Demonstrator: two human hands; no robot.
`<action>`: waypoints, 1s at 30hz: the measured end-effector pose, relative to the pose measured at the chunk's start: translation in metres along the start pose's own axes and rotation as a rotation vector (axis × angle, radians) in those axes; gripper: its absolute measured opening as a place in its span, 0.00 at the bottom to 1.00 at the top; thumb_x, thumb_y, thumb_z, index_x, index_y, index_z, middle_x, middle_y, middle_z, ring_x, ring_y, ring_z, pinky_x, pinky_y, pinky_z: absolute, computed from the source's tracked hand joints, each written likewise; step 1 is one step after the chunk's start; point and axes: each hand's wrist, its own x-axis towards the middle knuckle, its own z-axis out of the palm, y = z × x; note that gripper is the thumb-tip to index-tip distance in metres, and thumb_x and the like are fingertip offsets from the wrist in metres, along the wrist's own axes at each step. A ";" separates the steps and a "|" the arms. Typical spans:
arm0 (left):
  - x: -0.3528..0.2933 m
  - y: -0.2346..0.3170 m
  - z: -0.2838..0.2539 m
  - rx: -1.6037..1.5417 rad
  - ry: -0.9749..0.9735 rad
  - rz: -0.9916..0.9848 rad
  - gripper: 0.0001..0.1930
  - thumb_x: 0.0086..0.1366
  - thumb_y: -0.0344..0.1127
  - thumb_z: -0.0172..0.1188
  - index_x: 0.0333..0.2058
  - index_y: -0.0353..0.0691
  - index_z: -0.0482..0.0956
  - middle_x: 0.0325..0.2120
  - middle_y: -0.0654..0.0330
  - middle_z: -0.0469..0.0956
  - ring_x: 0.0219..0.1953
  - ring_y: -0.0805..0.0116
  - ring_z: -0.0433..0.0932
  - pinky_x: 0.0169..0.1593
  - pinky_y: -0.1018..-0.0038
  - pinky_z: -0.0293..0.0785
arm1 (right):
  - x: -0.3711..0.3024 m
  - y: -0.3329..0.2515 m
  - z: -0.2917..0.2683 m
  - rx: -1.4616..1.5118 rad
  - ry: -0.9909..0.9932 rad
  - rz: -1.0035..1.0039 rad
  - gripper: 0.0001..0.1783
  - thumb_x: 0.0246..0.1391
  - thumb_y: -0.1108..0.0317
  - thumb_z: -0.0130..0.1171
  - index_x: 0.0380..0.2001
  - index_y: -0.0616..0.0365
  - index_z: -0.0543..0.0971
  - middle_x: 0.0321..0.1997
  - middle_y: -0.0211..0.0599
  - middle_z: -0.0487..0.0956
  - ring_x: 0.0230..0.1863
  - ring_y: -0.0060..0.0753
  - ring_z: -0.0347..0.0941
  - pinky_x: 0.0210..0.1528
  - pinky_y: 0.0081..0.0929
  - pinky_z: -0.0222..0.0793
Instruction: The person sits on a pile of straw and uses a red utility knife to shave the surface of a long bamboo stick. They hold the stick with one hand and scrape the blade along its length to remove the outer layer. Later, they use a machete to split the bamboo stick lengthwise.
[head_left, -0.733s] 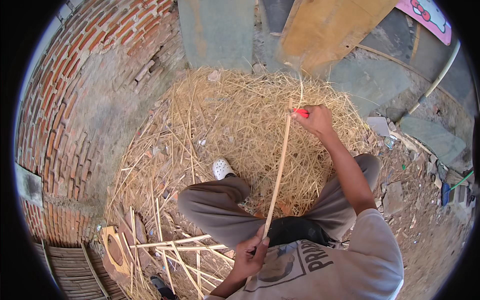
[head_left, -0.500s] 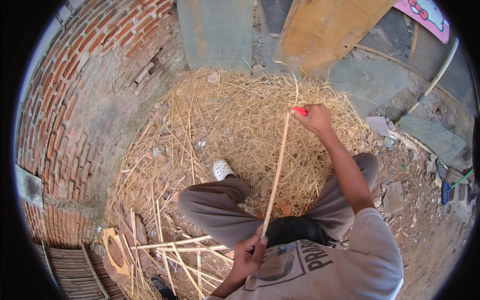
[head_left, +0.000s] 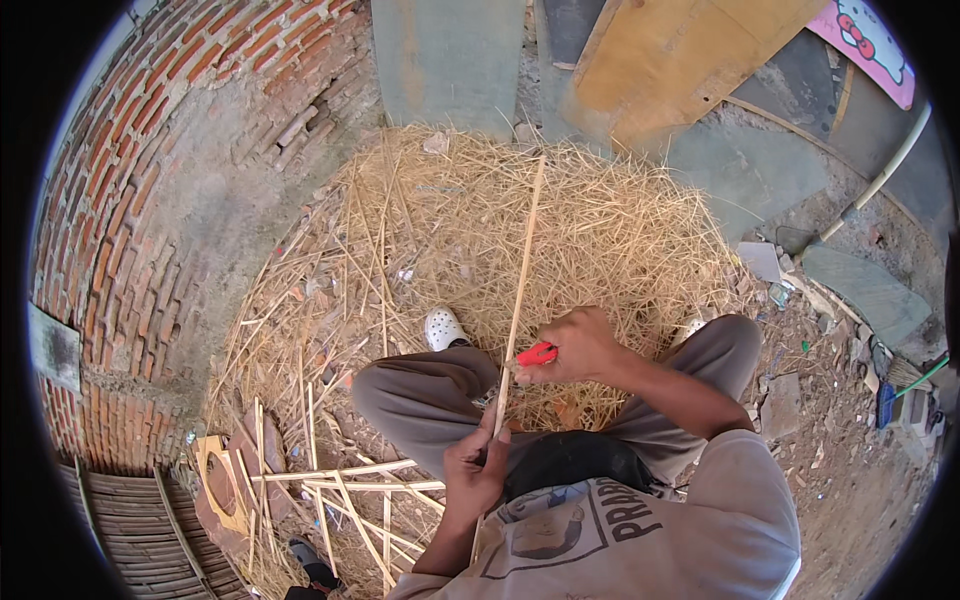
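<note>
A long, pale bamboo strip (head_left: 525, 260) slants away from my lap, its far end over the straw. Near its lower end my left hand (head_left: 474, 472) is closed around it. My right hand (head_left: 582, 345) grips a red utility knife (head_left: 538, 354) against the strip, a little farther up than the left hand. The blade is too small to make out at the strip.
Dry shavings (head_left: 600, 230) cover the ground in front of my crossed legs. Several cut strips (head_left: 350, 485) lie at the lower left, by a board with a round hole (head_left: 222, 485). A brick wall (head_left: 130, 230) rises at left; sheets (head_left: 445, 70) lean at the back.
My right hand has come down along the strip with the knife, from its far part to close above my left hand. The strip's far end has swung left.
</note>
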 end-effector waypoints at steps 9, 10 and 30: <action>-0.005 0.004 0.015 -0.109 -0.029 -0.115 0.20 0.67 0.23 0.53 0.58 0.33 0.70 0.21 0.77 0.63 0.23 0.89 0.56 0.26 0.89 0.52 | -0.003 0.017 0.005 -0.077 -0.088 0.132 0.38 0.32 0.23 0.62 0.08 0.51 0.74 0.09 0.33 0.71 0.12 0.37 0.71 0.17 0.34 0.65; -0.003 0.003 0.014 -0.090 -0.043 -0.098 0.20 0.67 0.23 0.53 0.58 0.33 0.70 0.21 0.77 0.63 0.23 0.89 0.56 0.26 0.88 0.52 | -0.002 0.018 0.000 -0.069 -0.081 0.104 0.39 0.31 0.23 0.61 0.08 0.52 0.74 0.09 0.33 0.71 0.12 0.37 0.71 0.17 0.34 0.65; -0.026 -0.001 0.016 -0.148 -0.131 -0.162 0.20 0.68 0.24 0.52 0.59 0.35 0.70 0.20 0.77 0.65 0.21 0.89 0.58 0.24 0.87 0.52 | 0.026 0.100 -0.007 -0.155 -0.107 0.487 0.43 0.45 0.19 0.44 0.11 0.49 0.78 0.05 0.24 0.64 0.08 0.25 0.63 0.13 0.30 0.60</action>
